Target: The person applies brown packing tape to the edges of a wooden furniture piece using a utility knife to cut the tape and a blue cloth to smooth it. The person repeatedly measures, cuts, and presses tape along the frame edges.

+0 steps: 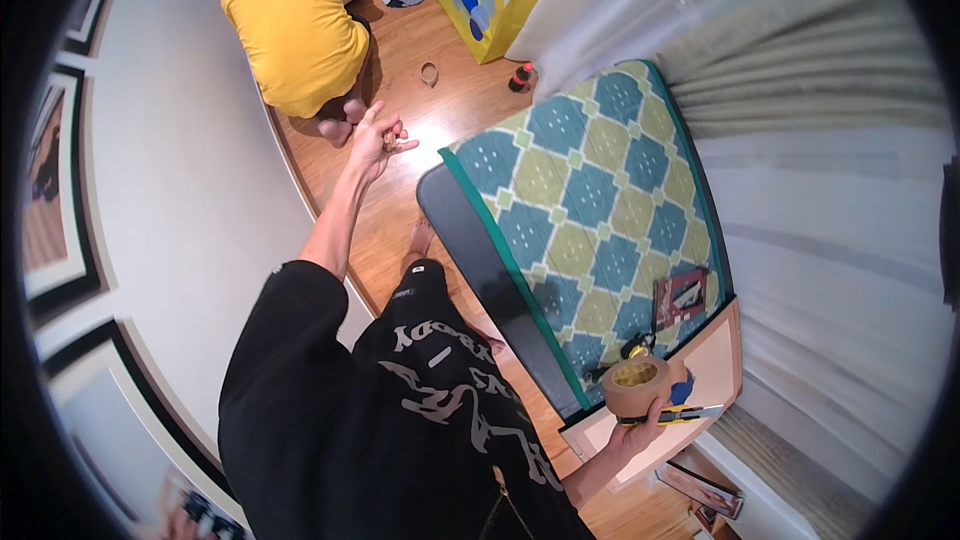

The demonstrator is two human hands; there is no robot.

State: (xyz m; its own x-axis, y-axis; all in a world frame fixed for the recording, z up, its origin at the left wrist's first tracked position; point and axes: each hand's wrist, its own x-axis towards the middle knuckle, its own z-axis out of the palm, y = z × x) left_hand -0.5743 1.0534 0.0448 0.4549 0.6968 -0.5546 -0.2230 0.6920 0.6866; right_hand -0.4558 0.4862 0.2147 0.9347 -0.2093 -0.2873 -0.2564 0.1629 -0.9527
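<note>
My left hand (376, 147) is raised over the wooden floor, away from the table. Some of its fingers curl round a small brownish thing that I cannot make out, while others point outward. My right hand (643, 428) grips a yellow utility knife (668, 419), its blade showing, together with a wide roll of brown packing tape (636, 387). Both are above the corner of a dark table (465, 240) covered with a patterned green and blue cloth (585, 210). Beneath them lies a pale wooden-edged panel (715, 360). A blue thing (682, 387) sits beside the tape.
A person in a yellow shirt (295, 20) kneels on the floor (400, 95). Nearby are a tape ring (429, 73), a dark bottle with a red cap (521, 77) and a yellow bag (485, 5). A small framed picture (680, 298) lies on the cloth. Curtains (800, 90) hang alongside; framed pictures (75, 180) line the wall.
</note>
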